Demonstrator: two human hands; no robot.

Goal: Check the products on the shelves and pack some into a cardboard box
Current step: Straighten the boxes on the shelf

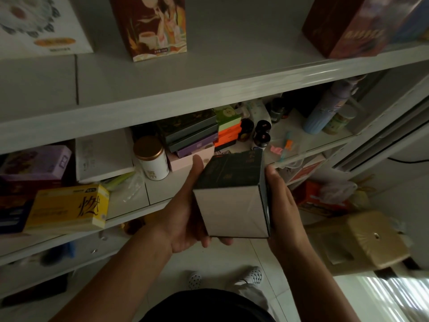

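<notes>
A dark green product box (pixel 232 173) with a pale bottom face turned toward me is held between both hands in front of the middle shelf (pixel 144 198). My left hand (pixel 185 212) grips its left side, thumb up along the edge and fingers curled under the bottom. My right hand (pixel 281 201) clasps its right side. No cardboard packing box is in view.
The middle shelf carries a white tin with a gold lid (pixel 152 159), stacked dark and purple boxes (pixel 192 135), orange boxes (pixel 228 134), dark jars (pixel 262 133), a yellow box (pixel 69 208). Tall cartons (pixel 153 26) stand on the upper shelf. A wooden stool (pixel 362 240) is at the right.
</notes>
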